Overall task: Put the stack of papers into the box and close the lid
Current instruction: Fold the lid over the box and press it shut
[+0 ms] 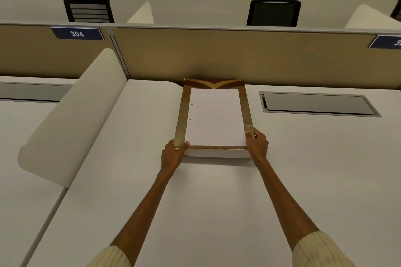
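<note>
A shallow gold box (pixel 181 115) lies on the white desk (pixel 217 191) against the back partition, open on top. A stack of white papers (pixel 214 119) lies flat inside it and fills most of the space within the gold rim. A brown and gold patterned panel (pixel 214 83) stands at the box's far end; whether it is the lid I cannot tell. My left hand (pixel 172 154) grips the near left corner of the box, thumb on the rim. My right hand (pixel 258 143) grips the near right corner. A white front face shows below the near rim.
A tan partition (pixel 238 56) runs along the back of the desk, bearing a blue sign "304" (pixel 77 33). A white curved side divider (pixel 71 119) stands at the left. A grey cable hatch (pixel 314 104) is set into the desk at the right. Two black chairs stand beyond the partition.
</note>
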A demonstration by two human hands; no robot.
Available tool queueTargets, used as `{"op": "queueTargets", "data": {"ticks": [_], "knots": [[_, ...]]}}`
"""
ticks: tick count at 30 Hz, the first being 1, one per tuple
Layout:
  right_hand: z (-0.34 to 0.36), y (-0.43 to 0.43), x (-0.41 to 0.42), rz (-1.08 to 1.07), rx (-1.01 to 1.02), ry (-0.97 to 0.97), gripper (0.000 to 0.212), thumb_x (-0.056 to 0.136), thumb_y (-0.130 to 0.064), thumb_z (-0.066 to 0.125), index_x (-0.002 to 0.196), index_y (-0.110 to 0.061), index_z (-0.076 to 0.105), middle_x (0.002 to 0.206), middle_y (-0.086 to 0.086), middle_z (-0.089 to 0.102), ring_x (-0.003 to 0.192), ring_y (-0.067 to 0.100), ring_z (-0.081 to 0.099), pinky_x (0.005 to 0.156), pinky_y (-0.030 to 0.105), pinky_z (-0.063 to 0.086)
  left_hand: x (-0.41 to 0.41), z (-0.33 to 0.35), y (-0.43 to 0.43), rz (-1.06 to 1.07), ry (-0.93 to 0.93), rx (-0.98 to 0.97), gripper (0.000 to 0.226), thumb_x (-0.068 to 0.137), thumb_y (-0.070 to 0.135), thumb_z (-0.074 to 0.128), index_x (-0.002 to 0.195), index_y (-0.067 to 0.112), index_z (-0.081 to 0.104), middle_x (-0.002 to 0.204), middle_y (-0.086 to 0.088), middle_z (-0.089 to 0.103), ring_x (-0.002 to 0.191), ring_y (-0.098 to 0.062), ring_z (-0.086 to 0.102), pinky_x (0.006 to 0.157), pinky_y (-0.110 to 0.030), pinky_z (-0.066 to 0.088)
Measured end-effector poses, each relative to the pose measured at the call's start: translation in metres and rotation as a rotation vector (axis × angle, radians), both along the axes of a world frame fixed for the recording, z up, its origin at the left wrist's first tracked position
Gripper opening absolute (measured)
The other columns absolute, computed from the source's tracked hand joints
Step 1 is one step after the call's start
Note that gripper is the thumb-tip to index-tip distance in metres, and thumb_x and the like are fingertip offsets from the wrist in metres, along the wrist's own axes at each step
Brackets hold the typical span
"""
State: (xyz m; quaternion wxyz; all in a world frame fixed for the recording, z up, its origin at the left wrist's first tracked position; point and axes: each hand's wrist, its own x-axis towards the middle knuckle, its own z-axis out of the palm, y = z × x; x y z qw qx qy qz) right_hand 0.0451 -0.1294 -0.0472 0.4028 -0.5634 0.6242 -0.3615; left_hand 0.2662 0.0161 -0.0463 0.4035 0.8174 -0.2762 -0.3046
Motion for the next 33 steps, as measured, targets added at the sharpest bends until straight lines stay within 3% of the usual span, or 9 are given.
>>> {"op": "queueTargets", "data": {"ticks": [4, 6, 8, 12, 15, 21, 27, 30, 33], "knots": [[-0.012, 0.007, 0.000, 0.010, -0.004, 0.058, 0.036, 0.097, -0.017, 0.055, 0.127, 0.003, 0.057, 0.120, 0.023, 0.064, 0.108, 0.036, 0.063, 0.096, 0.040, 0.052, -0.007, -0.008, 0.002, -0.003, 0.013, -0.023, 0.058, 0.091, 0.041, 0.063, 0.135, 0.004, 0.053, 0.130, -0.017, 0.063, 0.119, -0.036, 0.060, 0.099, -0.036, 0.049], [-0.019, 0.010, 0.001, 0.015, -0.019, 0.080, 0.040, 0.098, -0.018, 0.054, 0.132, 0.003, 0.053, 0.128, 0.023, 0.060, 0.116, 0.036, 0.059, 0.103, 0.044, 0.049, -0.008, -0.011, 0.001, 0.006, 0.014, -0.020, 0.061, 0.091, 0.040, 0.064, 0.138, 0.004, 0.049, 0.134, -0.020, 0.059, 0.123, -0.038, 0.057, 0.105, -0.042, 0.048], [-0.023, 0.011, 0.002, 0.003, -0.038, 0.068, 0.040, 0.098, -0.018, 0.053, 0.132, 0.003, 0.052, 0.128, 0.024, 0.059, 0.117, 0.037, 0.058, 0.104, 0.046, 0.048, -0.007, -0.013, -0.001, -0.001, -0.002, 0.000, 0.064, 0.090, 0.041, 0.064, 0.140, 0.003, 0.048, 0.136, -0.020, 0.057, 0.127, -0.038, 0.053, 0.106, -0.051, 0.047], [-0.028, 0.005, 0.001, -0.007, -0.038, 0.030, 0.038, 0.098, -0.020, 0.053, 0.128, 0.003, 0.055, 0.123, 0.023, 0.062, 0.113, 0.037, 0.060, 0.102, 0.046, 0.050, 0.001, -0.016, -0.004, -0.024, -0.030, 0.006, 0.068, 0.087, 0.042, 0.068, 0.139, 0.004, 0.047, 0.139, -0.018, 0.055, 0.129, -0.037, 0.053, 0.106, -0.052, 0.046], [-0.028, -0.008, -0.003, 0.009, -0.026, 0.000, 0.040, 0.098, -0.026, 0.054, 0.129, -0.001, 0.054, 0.127, 0.020, 0.060, 0.117, 0.034, 0.058, 0.100, 0.042, 0.048, 0.010, -0.012, -0.017, 0.009, -0.001, -0.049, 0.074, 0.086, 0.038, 0.071, 0.145, 0.006, 0.042, 0.147, -0.015, 0.049, 0.132, -0.033, 0.051, 0.109, -0.047, 0.046], [-0.004, -0.078, 0.007, 0.085, 0.011, -0.060, 0.049, 0.098, -0.035, 0.052, 0.138, -0.007, 0.049, 0.140, 0.014, 0.055, 0.125, 0.030, 0.055, 0.104, 0.038, 0.046, 0.040, 0.007, -0.087, 0.080, -0.021, -0.134, 0.046, 0.092, 0.027, 0.064, 0.129, 0.002, 0.059, 0.129, -0.015, 0.065, 0.119, -0.031, 0.062, 0.091, -0.029, 0.046], [0.009, -0.148, 0.040, 0.039, 0.025, -0.084, 0.040, 0.096, -0.032, 0.056, 0.118, 0.001, 0.066, 0.117, 0.020, 0.068, 0.107, 0.029, 0.064, 0.101, 0.048, 0.052, 0.065, 0.012, -0.165, 0.093, -0.129, -0.068, 0.037, 0.098, 0.031, 0.052, 0.115, 0.001, 0.066, 0.119, -0.017, 0.069, 0.109, -0.033, 0.065, 0.091, -0.034, 0.049], [0.007, -0.173, 0.053, 0.029, 0.021, 0.044, 0.041, 0.096, -0.034, 0.057, 0.120, -0.004, 0.066, 0.119, 0.015, 0.069, 0.110, 0.030, 0.065, 0.098, 0.044, 0.054, 0.074, 0.011, -0.193, 0.183, -0.109, -0.050, 0.036, 0.099, 0.027, 0.050, 0.117, 0.000, 0.066, 0.121, -0.017, 0.069, 0.109, -0.034, 0.066, 0.097, -0.039, 0.051], [0.002, -0.191, 0.062, -0.052, 0.019, 0.056, 0.031, 0.095, -0.028, 0.058, 0.105, -0.002, 0.072, 0.104, 0.017, 0.073, 0.098, 0.032, 0.069, 0.083, 0.038, 0.056, 0.082, 0.009, -0.214, 0.237, -0.105, -0.048, 0.037, 0.099, 0.029, 0.052, 0.119, 0.001, 0.066, 0.121, -0.017, 0.069, 0.109, -0.035, 0.067, 0.099, -0.041, 0.051]]}}
